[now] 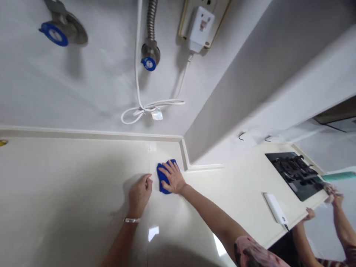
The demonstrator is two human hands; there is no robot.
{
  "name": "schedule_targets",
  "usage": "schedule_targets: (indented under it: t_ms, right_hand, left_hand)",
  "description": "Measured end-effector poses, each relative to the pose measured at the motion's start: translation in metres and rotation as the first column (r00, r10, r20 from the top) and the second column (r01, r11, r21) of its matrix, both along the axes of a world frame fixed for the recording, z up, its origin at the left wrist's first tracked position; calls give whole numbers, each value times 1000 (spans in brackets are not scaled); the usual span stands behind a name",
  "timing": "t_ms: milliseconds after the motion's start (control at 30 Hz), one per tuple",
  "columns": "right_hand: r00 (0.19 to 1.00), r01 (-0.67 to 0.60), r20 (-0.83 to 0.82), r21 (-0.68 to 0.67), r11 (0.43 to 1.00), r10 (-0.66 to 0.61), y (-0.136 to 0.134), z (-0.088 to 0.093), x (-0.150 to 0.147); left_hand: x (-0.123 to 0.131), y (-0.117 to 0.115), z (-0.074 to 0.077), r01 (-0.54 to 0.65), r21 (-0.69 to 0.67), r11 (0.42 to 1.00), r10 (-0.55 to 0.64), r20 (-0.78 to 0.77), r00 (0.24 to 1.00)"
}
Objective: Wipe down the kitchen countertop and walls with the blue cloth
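A blue cloth (164, 187) lies on the pale countertop (91, 167), close to the inner corner of the walls. My right hand (175, 178) rests flat over it with the fingers spread, pressing it against the surface. The palm and fingers hide part of the cloth. To its left, my left hand (140, 194) is held at the countertop with the fingers curled in and the thumb close to the index finger. Nothing shows between those fingers. A light bracelet (131, 220) circles the left wrist.
Above the counter hang a looped white cord (152, 107), a plug (200, 29) and two blue-capped valves (57, 34). A wall juts out on the right. Beyond it are a black gas hob (294, 174), a white device (275, 207) and another person's hands (337, 199).
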State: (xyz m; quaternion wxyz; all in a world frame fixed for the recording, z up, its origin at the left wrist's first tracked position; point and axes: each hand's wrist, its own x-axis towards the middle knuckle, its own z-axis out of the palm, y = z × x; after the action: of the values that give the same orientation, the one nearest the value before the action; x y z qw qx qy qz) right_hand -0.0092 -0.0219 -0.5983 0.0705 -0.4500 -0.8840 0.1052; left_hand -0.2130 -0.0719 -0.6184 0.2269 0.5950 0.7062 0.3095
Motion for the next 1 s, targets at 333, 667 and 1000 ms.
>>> schedule_targets:
  t_ms: [333,667,1000]
  right_hand:
    - [932,339,126,22,941,-339,118,9,0]
    - [949,310,63,-8,951,-309,109,7,-3]
    - [953,146,-252,-96,985,-166,-17,-9,29]
  left_hand:
    - [1,-5,5,-19,-56,998,19,0,1000]
    - [-1,-4,5,-25,-44,999,22,-54,998]
    - [-3,2,15,-17,-84,996,11,-66,998]
